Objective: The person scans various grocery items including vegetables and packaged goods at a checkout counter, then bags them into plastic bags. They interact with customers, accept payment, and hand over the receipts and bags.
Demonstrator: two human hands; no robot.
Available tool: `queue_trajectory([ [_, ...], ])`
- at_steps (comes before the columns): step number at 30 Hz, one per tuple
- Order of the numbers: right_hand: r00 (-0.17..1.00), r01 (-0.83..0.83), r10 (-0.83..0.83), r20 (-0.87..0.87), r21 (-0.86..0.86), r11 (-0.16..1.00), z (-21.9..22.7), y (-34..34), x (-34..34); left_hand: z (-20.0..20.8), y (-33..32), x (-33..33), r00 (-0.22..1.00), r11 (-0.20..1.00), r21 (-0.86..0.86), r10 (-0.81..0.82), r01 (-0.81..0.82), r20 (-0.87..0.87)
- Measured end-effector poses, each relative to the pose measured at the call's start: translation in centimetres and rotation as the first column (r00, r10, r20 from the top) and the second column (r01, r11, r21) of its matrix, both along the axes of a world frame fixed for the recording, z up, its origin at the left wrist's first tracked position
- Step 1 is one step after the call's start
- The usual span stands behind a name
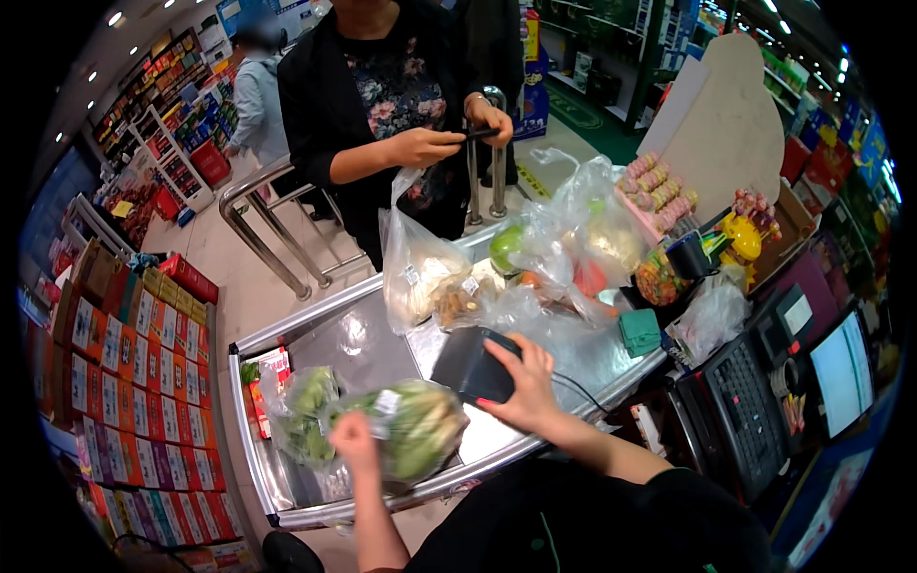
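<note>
The left hand (351,435) is closed in a tight grip on the top of a clear bag of green vegetables (411,430). The bag sits low on the shiny metal surface (368,349), near the person's edge of it. Just to its left lies a second bag of leafy greens (304,406), and the two bags touch.

The right hand (525,387) has its grip wrapped around a dark scanner (475,366). The fingers curl over its back end. A thin black cord (578,387) runs off from the scanner to the right. The scanner is held just above the surface, to the right of the vegetable bag and a little apart from it.

Farther back on the surface there are more clear bags (535,267) in a pile. One has a green apple (506,246) in it, and one has brown bits that I cannot make out.

Across the surface stands another person in a dark jacket and a flowery top. That person's hands (449,138) hold a small dark thing up by the chest, and one hand also holds the top of a clear bag (415,263).

On the right there is a black keyboard (750,406) and a bright screen (842,372). On the left are rows of small coloured boxes (143,382).
</note>
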State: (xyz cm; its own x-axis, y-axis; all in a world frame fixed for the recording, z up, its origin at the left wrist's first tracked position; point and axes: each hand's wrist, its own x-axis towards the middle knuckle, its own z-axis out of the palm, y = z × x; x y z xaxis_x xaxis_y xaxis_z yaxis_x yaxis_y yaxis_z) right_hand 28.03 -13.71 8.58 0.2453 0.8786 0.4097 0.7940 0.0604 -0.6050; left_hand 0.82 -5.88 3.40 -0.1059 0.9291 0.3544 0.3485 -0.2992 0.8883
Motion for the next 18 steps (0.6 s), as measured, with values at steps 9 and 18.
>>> queue_trajectory([
  [9,0.966,0.257,-0.258,0.025,-0.22,0.941,-2.3,-5.9,4.9,3.6,9.0,1.4,0.784,0.791,0.497,0.543,-0.357,-0.3],
  [18,0.928,0.36,-0.372,-0.021,-0.204,0.91,-2.7,-7.3,6.5,-3.9,7.4,22.8,0.381,0.844,-0.29,-0.476,0.452,-0.793],
])
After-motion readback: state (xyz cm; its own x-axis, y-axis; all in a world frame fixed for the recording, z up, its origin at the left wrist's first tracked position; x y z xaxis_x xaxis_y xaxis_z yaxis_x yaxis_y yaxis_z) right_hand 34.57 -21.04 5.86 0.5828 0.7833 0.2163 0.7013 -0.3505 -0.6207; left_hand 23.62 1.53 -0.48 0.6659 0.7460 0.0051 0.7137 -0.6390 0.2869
